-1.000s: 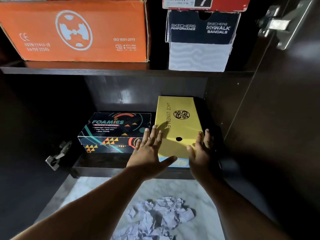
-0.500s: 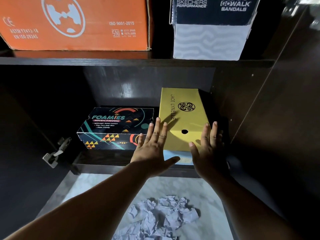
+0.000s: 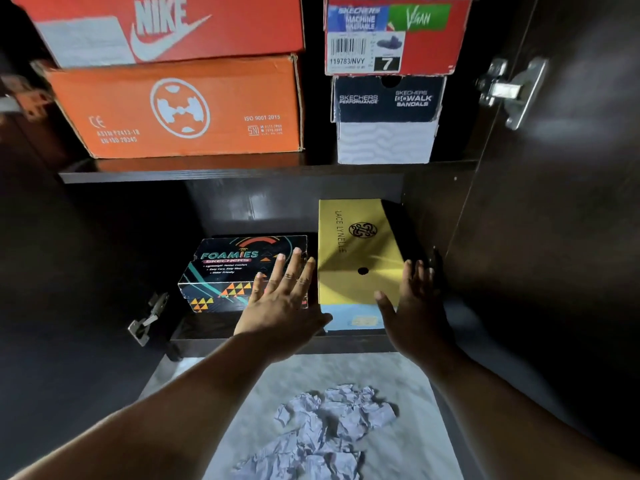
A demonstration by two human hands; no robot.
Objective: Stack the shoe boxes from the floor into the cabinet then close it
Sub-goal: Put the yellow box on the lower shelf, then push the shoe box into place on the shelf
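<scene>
Now the yellow box [image 3: 353, 258] sits between the flat, open left hand [image 3: 282, 306] and right hand [image 3: 414, 306].

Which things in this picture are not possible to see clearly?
Head view only:
- Blue box under the yellow box: mostly covered; label blurred.
- Nike box: top cut by frame edge.
- Foamies box: right part hidden by left hand.
- Right hand: contact with the yellow box unclear, dark.
</scene>
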